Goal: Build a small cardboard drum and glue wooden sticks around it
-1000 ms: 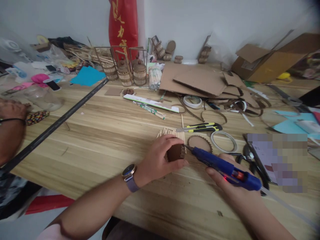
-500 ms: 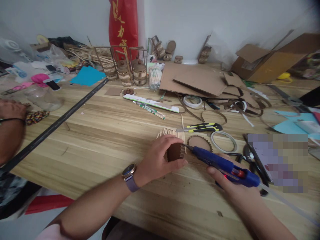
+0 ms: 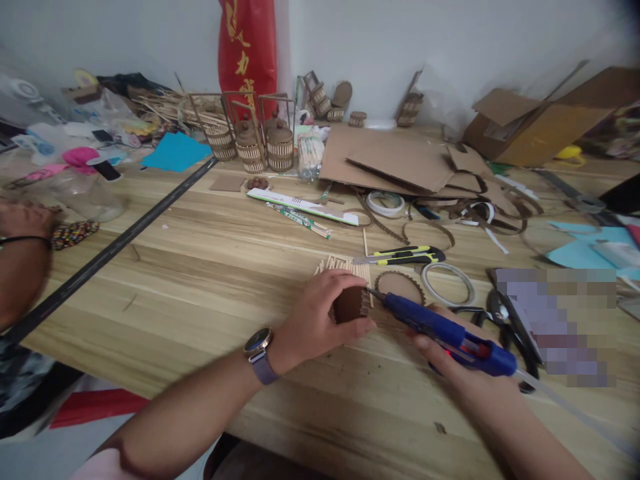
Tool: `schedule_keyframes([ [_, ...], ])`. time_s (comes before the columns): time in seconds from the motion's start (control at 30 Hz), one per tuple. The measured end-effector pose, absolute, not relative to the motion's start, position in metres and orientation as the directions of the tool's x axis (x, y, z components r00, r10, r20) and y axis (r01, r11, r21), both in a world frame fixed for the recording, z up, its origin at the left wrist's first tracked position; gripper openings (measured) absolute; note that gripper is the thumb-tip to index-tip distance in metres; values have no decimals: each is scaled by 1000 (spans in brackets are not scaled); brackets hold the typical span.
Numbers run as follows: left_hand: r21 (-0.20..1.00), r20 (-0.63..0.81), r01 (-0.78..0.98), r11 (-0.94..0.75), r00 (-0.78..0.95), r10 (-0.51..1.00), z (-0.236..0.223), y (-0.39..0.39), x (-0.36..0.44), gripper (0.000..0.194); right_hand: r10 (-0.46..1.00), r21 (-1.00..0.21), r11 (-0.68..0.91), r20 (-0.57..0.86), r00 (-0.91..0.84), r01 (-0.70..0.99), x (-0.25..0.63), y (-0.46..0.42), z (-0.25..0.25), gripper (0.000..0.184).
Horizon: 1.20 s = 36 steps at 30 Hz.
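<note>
My left hand (image 3: 320,313) is closed around a small round cardboard cup (image 3: 350,305) with a ridged corrugated edge, its opening turned toward me. In my right hand (image 3: 450,353) is a blue glue gun (image 3: 440,330), with a clear glue stick (image 3: 555,397) coming out of its back end. The nozzle tip is at the upper right rim of the cup. Just behind the cup lie several short wooden sticks (image 3: 340,265). A flat cardboard disc (image 3: 400,287) with a corrugated rim rests beyond the nozzle. Most of my right fingers are hidden under the gun.
A yellow-black utility knife (image 3: 410,255), a tape roll (image 3: 447,283) and black scissors (image 3: 515,333) lie near the glue gun. Cardboard sheets (image 3: 390,157) and small lidded stick buckets (image 3: 250,150) stand farther back. Another person's hand (image 3: 25,227) rests at the far left.
Almost nothing differs; the glue gun has shifted very slightly to the left, its nozzle still at the cup's rim. My left hand keeps its hold.
</note>
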State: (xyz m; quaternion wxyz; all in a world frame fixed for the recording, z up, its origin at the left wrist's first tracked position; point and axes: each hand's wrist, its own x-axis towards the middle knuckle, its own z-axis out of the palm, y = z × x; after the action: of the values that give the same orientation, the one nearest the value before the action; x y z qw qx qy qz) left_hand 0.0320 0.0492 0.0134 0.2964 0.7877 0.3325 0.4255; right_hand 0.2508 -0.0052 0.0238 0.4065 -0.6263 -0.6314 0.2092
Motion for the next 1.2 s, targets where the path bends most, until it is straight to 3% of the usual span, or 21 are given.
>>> schedule_keyframes([
  [0.83, 739, 472, 285, -610, 428, 771, 12, 49, 31, 45, 951, -713, 165, 298, 81, 681, 252, -6, 24, 42],
  [1.2, 742, 458, 299, -600, 428, 780, 13, 48, 32, 47, 956, -722, 170, 286, 65, 670, 253, -7, 26, 37],
])
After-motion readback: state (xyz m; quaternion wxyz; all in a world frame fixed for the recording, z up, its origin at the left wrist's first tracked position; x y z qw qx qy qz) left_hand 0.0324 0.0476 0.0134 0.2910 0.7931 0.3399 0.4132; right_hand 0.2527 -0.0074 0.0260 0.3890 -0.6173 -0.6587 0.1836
